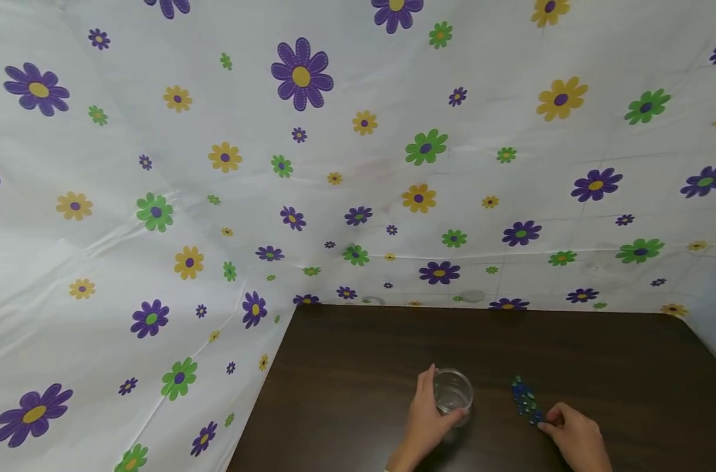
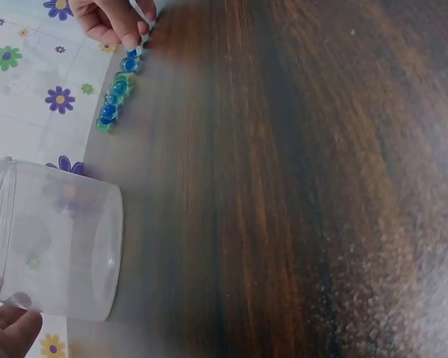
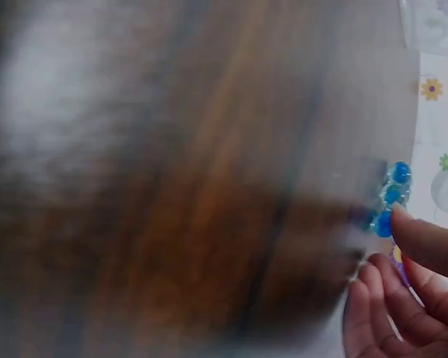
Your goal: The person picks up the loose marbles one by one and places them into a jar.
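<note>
One jar [image 1: 453,391] points mouth-up, left hand [image 1: 423,423] gripping; right hand [image 1: 575,434] touches beads [image 1: 524,396], hold unclear.

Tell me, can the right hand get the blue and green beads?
Likely yes: the right hand is right at the near end of the beads, and nothing seems to block it. The clear jar in the left hand is off to one side.

dark brown table [image 1: 346,393]; white sheet [image 1: 364,72] behind and beside it; purple, green, yellow printed flowers [image 1: 301,77]
</note>
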Available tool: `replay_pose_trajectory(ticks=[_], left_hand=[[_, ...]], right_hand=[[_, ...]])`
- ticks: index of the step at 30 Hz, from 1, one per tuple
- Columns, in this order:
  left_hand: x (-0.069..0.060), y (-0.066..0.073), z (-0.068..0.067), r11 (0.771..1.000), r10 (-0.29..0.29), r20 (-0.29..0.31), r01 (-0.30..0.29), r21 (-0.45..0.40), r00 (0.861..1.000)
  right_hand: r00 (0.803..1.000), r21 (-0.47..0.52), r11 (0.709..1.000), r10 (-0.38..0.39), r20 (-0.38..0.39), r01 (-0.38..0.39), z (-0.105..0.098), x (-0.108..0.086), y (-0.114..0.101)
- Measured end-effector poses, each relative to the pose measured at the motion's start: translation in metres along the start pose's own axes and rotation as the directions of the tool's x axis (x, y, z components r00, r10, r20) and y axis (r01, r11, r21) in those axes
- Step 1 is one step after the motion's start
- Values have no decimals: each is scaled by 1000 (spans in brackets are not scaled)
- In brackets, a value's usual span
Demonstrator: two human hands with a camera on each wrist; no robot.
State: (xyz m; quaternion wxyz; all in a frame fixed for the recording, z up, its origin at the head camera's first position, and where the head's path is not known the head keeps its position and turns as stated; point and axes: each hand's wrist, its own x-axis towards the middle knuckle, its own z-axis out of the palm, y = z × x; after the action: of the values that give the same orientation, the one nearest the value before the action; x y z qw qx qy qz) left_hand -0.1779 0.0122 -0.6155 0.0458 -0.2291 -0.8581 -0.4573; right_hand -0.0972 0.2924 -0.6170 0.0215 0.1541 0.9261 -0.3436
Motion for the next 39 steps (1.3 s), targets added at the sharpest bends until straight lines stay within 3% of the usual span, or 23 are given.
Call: replay_pose_trajectory(ticks=[3, 7, 16, 22, 28, 34, 39], left_hand=[[-3, -3, -7, 999, -43, -19, 43, -1, 999], [-5, -4, -9, 997, -83, -2, 83, -6, 997], [-3, -3, -8, 999, -45, -10, 45, -5, 999], [-4, -5, -5, 1000, 5, -19, -5, 15, 1000], [-4, -8, -3, 998, 51, -40, -50, 27, 998], [-4, -7, -3, 1000, 16, -6, -15, 13, 1000], [-3, -5, -1, 1000, -18, 16, 18, -1, 1000]], right_hand=[[1000, 36, 999, -22, -10, 22, 5, 5, -9], [998, 40, 998, -52, -42, 54, 6, 5, -14], [993, 46, 997, -59, -101, 64, 7, 3, -15], [991, 76, 997, -17, -134, 27, 3, 1, -13], [967, 84, 996, -19, -253, 42, 0, -2, -12], [943, 96, 995, 4, -333, 30, 0, -6, -17], [922, 216, 975, 27, -386, 61, 2, -10, -35]])
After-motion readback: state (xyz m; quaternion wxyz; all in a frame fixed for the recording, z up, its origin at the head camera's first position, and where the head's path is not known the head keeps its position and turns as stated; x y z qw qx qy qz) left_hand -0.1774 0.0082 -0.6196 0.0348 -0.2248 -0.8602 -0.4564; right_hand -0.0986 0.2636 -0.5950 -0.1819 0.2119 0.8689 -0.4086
